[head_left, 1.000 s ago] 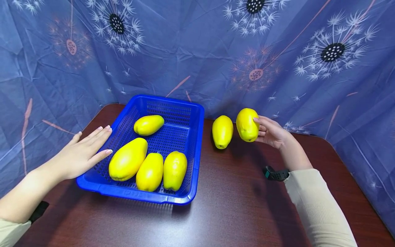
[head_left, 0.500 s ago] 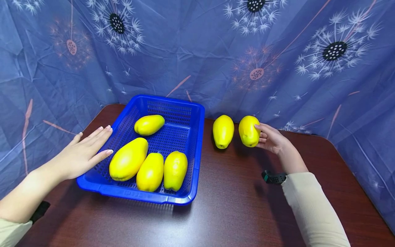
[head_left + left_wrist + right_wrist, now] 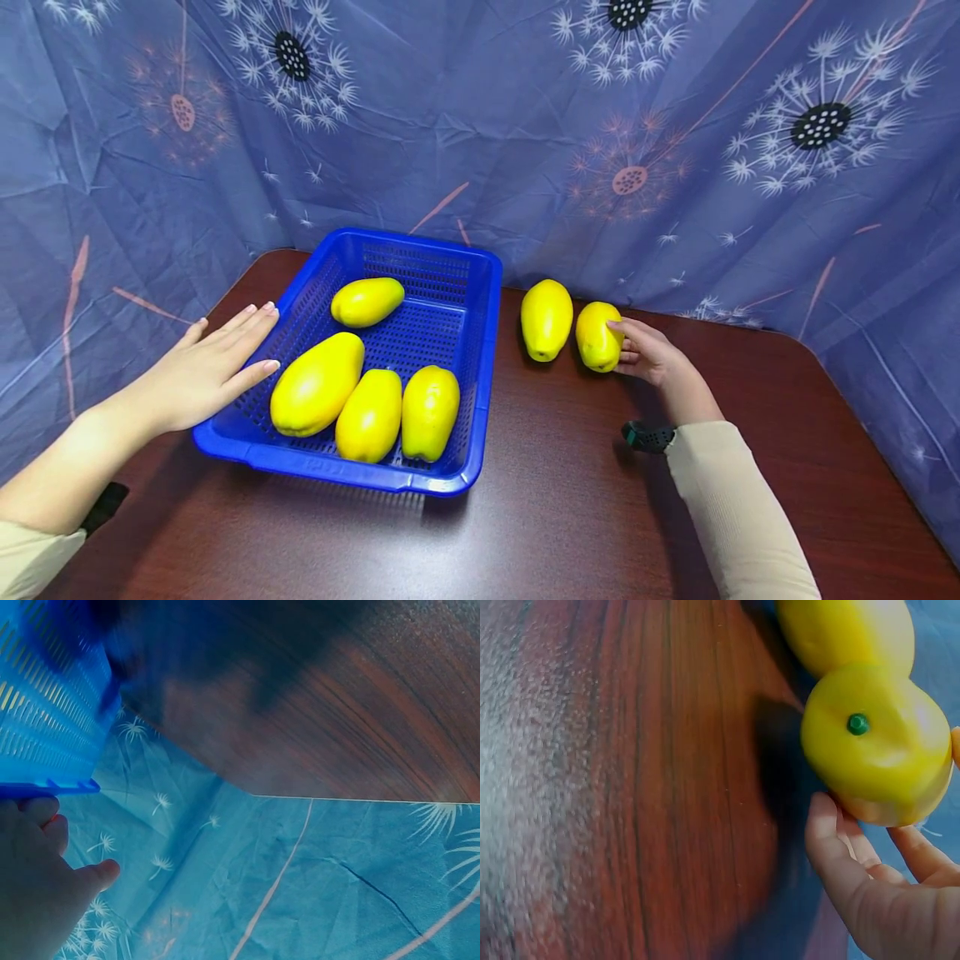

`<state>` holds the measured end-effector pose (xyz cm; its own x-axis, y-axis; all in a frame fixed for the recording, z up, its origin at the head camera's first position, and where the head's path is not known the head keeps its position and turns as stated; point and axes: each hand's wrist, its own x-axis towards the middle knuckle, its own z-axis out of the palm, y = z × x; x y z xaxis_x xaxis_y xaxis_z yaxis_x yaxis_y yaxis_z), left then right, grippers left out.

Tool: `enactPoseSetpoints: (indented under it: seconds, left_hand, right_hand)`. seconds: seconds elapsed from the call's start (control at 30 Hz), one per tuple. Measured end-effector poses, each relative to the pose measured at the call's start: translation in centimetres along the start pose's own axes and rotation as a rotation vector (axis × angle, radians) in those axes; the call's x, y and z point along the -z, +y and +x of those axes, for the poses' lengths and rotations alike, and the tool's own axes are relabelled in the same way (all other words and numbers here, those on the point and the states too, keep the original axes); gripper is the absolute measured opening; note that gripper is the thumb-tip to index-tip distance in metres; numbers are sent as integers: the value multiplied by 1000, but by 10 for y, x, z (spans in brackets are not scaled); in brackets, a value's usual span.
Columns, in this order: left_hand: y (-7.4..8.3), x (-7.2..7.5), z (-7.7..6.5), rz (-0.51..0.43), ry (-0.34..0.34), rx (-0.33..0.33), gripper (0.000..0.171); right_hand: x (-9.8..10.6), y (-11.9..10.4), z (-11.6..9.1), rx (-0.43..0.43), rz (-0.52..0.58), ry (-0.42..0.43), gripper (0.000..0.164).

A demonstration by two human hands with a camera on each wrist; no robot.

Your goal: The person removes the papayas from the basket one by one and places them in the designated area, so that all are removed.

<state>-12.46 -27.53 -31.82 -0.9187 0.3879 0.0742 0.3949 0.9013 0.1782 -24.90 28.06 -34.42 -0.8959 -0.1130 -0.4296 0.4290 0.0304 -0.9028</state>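
Note:
My right hand (image 3: pixel 651 360) grips a yellow papaya (image 3: pixel 597 337) from its right side, low over the table. In the right wrist view, the fingers curve along that papaya (image 3: pixel 874 750), whose green stem nub faces the camera. Just left of it lies another yellow papaya (image 3: pixel 546 320); whether the two touch is hard to tell. My left hand (image 3: pixel 198 371) rests with straight fingers on the left rim of a blue plastic basket (image 3: pixel 491 350). Inside the basket are several papayas, one papaya (image 3: pixel 367 302) at the back and others grouped near the front.
The dark brown wooden table (image 3: pixel 570 492) carries everything. A blue curtain with dandelion print (image 3: pixel 465 125) hangs along the back and sides, close behind the loose papayas.
My right hand has lowered the gripped papaya to about table level beside the other loose papaya. The left hand and basket have stayed in place; the head view has shifted slightly.

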Motion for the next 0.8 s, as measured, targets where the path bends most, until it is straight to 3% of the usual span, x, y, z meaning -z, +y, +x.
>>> enactPoseSetpoints:
  seconds: [0.17,0.4,0.5,0.8]
  left_hand:
    - [-1,-1,0,-3,-1,10,68]
    - [-1,-1,1,-8,1,9,68]
    - [0,-1,1,-19,2,17,68]
    - [1,0,1,-28,6,30,67]
  right_hand:
    - [-3,4,8,-14,-5,37,55]
    - [-6,2,17,-4,-42,55,61]
    - [-7,0,20,-7,-50,69,73]
    - [-7,-3,22,-15,-44,81,75]
